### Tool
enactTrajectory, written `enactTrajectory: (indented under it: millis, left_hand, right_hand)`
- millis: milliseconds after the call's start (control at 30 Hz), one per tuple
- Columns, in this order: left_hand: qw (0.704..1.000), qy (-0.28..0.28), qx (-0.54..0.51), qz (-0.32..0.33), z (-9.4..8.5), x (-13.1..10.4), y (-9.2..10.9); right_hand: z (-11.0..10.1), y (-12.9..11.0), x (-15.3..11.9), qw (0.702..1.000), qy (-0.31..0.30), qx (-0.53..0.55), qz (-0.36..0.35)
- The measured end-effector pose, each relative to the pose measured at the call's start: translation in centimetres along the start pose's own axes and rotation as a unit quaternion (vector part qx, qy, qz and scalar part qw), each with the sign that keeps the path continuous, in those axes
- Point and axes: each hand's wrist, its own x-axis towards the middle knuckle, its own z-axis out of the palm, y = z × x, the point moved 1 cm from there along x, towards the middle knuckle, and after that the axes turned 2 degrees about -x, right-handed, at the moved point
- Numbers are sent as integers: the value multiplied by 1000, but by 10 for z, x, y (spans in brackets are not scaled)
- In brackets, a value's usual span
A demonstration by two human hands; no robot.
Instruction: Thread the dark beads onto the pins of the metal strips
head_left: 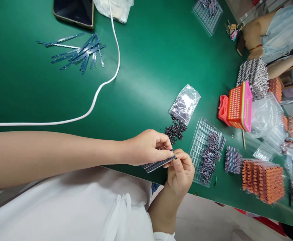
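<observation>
My left hand reaches in from the left, its thumb and fingers pinched at the end of a small dark piece. Against it, my right hand is closed, thumb and fingertips on the same piece. A dark, ribbed strip shows under my left hand, at the table's near edge; my fingers partly cover it. Just above my hands lies a loose pile of black beads, beside an open clear bag. To the right, a clear compartment tray holds many thin dark-and-pink pieces.
Blue twisted strips, a phone and a white cable lie at the upper left. Rightward stand an orange basket, orange stacked pieces and plastic bags. A person's arm is at the upper right.
</observation>
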Motion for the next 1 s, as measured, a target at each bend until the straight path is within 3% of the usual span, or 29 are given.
enactTrajectory:
  millis: [367, 700, 1000]
  left_hand:
    - [999, 4, 34, 5, -1, 0, 3]
    - [996, -38, 76, -14, -3, -1, 4]
    - [992, -37, 121, -4, -3, 0, 6]
  right_hand:
    - [-2, 0, 0, 998, -15, 54, 27]
    - [-4, -2, 3, 984, -49, 123, 121]
    - [-6, 1, 5, 978, -86, 143, 128]
